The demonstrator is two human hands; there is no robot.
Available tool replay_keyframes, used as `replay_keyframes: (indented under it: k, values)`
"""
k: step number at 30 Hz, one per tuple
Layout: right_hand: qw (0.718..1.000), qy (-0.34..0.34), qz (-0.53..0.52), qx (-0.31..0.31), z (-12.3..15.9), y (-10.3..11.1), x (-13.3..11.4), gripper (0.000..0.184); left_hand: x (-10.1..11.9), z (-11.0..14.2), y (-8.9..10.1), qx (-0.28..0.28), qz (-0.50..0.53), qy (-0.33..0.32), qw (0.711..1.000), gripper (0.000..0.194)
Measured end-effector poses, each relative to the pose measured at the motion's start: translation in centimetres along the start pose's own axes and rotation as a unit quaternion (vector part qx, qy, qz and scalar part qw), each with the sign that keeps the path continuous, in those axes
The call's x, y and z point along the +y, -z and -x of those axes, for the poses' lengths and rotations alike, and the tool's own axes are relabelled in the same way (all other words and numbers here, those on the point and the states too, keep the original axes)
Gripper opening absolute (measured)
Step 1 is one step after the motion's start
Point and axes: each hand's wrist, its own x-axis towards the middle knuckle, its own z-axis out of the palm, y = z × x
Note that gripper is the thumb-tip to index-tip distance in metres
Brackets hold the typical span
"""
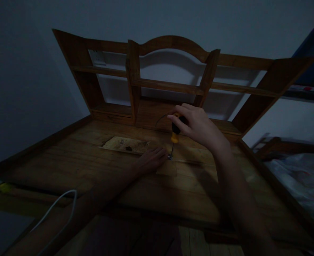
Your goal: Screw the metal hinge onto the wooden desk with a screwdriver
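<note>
Screwdriver [175,137], black and yellow in its chunky handle with a slim metal shaft, and it's standing nearly upright over the desk! Its long axis runs steeply down, the butt leaning a touch to the right, the tip pointing at the wood and meeting a small, shiny silver metal piece [170,156].

Up top, the person's bare right hand [195,121] has the handle, thumb on one side and fingers curled about the other, wrist arched high, forearm coming in from the right. Down below, the bare left hand [153,158] lies low on the boards, fingers stretched forward and close together, tips right at that metal piece; whether they pinch it or merely rest against it, I can't tell from here.

And the stage for all this: a broad, brown wooden desktop [93,170] with visible grain. A pale, ragged-edged, long hollow [125,144] opens in it, just left of the working spot, with a dark patch inside. Beneath the tip sits a square, light-brown wooden patch [167,168]. Behind rises a brown wooden shelf unit [167,87], its middle crowned by an arch, against a dim, plain wall [157,17]. Over by the left forearm, a thin white cord [73,202] loops up, bright in this gloom.
</note>
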Motion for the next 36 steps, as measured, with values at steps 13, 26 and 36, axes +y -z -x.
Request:
replay_keyframes:
  k: [13, 26, 36]
  values:
    - [0.998, 0.014, -0.059, -0.026, 0.2, 0.4, 0.1, 0.034, -0.1, -0.2, 0.3, -0.016, 0.086, 0.051, 0.995, 0.026]
    - [0.996, 0.003, -0.077, -0.036, 0.3, 0.8, 0.3, 0.035, 0.5, -0.2, 1.8, -0.037, 0.039, 0.045, 0.998, 0.025]
    - [0.996, -0.044, 0.069, -0.021, 0.3, 0.7, 0.4, 0.035, 0.3, 0.0, 1.1, -0.049, 0.034, 0.03, 0.998, 0.026]
